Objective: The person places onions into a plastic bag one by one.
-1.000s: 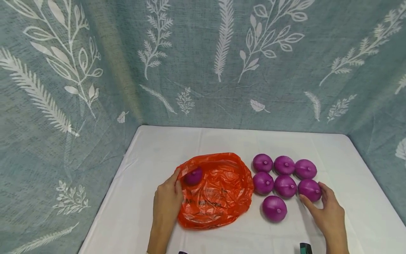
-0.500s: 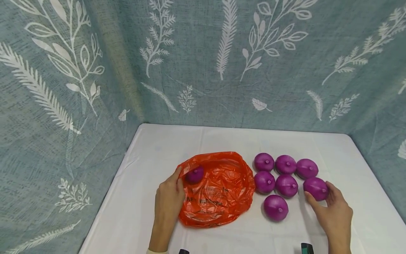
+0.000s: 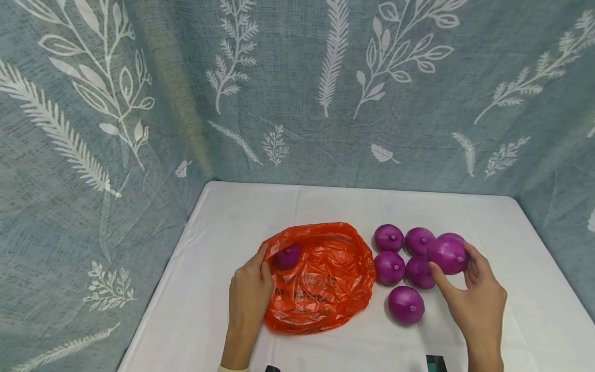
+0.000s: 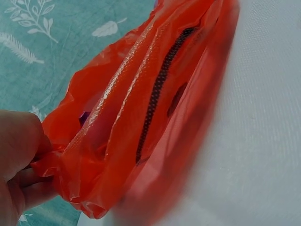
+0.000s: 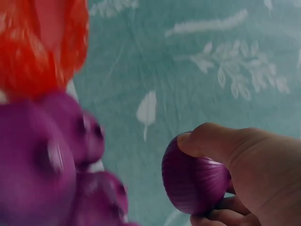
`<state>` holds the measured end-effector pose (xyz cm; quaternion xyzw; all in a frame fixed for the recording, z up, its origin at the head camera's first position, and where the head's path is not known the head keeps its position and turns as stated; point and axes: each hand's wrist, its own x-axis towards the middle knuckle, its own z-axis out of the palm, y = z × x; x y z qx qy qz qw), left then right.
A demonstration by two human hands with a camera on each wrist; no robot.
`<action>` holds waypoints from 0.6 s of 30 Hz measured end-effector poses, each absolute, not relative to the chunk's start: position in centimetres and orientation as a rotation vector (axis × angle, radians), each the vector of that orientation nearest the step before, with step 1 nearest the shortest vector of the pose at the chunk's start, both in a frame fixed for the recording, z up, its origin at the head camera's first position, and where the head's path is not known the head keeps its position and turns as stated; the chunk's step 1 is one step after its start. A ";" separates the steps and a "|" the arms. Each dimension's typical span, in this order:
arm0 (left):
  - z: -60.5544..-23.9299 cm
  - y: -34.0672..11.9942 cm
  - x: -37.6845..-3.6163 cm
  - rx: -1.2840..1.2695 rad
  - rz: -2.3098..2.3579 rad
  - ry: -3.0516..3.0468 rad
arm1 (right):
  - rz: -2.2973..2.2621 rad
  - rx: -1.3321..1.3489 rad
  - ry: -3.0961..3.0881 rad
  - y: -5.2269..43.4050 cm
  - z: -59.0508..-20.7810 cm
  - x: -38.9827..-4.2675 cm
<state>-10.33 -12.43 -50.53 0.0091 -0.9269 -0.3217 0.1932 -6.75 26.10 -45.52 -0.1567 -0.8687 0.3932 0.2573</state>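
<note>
A red plastic bag lies open-mouthed on the table, with one purple onion inside near its left rim. My left hand pinches that rim between thumb and fingers; the left wrist view shows the bunched film in its grip. Raised over the other onions, a purple onion is held between the thumb and fingers of my right hand. In the right wrist view the held onion shows fine ribs. It partly covers the onion below it.
Several more purple onions sit in close rows right of the bag, and one lies nearer me. A white cloth covers the table. Blue-green leaf-patterned fabric hangs behind and at the sides.
My right hand has lifted an onion from the right end of the near row, drawn it slightly right, then up and left over the others. The left hand keeps hold of the bag rim.
</note>
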 end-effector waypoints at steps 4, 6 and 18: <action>-50.5 -12.4 -10.5 0.020 -0.898 -2.597 | 1.120 -0.295 -2.376 24.2 -45.2 -7.1; -50.6 -12.4 -10.5 0.018 -0.896 -2.590 | 1.150 -0.250 -2.397 23.2 -45.3 -7.4; -50.6 -12.5 -10.4 0.021 -0.886 -2.566 | 1.288 -0.025 -2.497 18.1 -45.7 -9.1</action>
